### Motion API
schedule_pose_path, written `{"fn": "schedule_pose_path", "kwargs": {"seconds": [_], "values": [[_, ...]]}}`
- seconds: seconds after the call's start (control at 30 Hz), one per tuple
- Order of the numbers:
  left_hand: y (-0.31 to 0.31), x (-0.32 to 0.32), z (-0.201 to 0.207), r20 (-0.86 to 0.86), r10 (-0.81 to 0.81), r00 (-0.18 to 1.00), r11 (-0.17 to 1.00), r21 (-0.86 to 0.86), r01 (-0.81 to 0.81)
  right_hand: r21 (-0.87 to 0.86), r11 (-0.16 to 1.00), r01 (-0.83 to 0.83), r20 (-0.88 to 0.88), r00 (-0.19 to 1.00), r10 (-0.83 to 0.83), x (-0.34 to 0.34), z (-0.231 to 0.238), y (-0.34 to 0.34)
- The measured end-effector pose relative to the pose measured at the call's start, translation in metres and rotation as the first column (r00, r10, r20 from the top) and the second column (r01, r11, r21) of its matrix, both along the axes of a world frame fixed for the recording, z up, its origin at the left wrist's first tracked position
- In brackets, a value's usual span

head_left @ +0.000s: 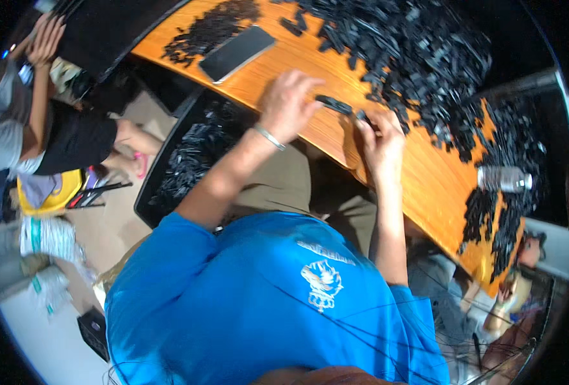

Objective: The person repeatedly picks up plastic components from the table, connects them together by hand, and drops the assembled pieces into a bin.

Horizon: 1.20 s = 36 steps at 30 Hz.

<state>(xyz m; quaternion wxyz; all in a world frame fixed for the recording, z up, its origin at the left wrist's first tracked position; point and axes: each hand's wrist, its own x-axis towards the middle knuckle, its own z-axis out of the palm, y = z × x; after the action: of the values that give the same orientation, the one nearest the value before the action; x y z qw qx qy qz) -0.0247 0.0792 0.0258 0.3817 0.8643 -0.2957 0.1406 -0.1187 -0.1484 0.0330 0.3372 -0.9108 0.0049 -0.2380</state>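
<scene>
My left hand (289, 104) hovers over the near edge of the wooden table (419, 186), its fingers apart and slightly blurred. Just past its thumb is a small, long black plastic part (334, 104); whether the thumb touches it, I cannot tell. To the right, my right hand (382, 136) has thumb and fingers pinched together on a small black piece (362, 116), mostly hidden by the fingertips. This piece is close to the right end of the long part.
A large heap of black parts (419, 58) covers the far side. Smaller dark pieces (214, 29) and a phone (238, 54) lie at the left, a clear plastic bottle (504, 179) at the right. A black bin of parts (191, 154) stands left below the table. Other people sit at both sides.
</scene>
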Motion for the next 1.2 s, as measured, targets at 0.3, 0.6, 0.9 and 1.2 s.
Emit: {"fn": "schedule_pose_path", "kwargs": {"seconds": [0.3, 0.6, 0.9, 1.2], "values": [[-0.023, 0.014, -0.024, -0.037, -0.057, 0.998, 0.998, 0.029, 0.058, -0.177, 0.984, 0.025, -0.067, 0.997, -0.038, 0.022, -0.010, -0.007], [-0.029, 0.016, -0.026, -0.055, -0.058, 0.997, 0.998, 0.028, 0.060, -0.242, 0.952, -0.189, -0.127, 0.979, 0.162, 0.047, -0.003, -0.027], [-0.028, 0.025, -0.029, -0.113, -0.002, 0.994, 0.997, 0.070, 0.010, -0.268, 0.897, -0.351, -0.089, 0.936, 0.340, 0.079, -0.014, -0.040], [-0.027, 0.037, -0.022, -0.241, -0.026, 0.970, 0.995, 0.088, 0.048, -0.284, 0.893, -0.350, -0.148, 0.936, 0.320, 0.082, -0.012, -0.038]]}}
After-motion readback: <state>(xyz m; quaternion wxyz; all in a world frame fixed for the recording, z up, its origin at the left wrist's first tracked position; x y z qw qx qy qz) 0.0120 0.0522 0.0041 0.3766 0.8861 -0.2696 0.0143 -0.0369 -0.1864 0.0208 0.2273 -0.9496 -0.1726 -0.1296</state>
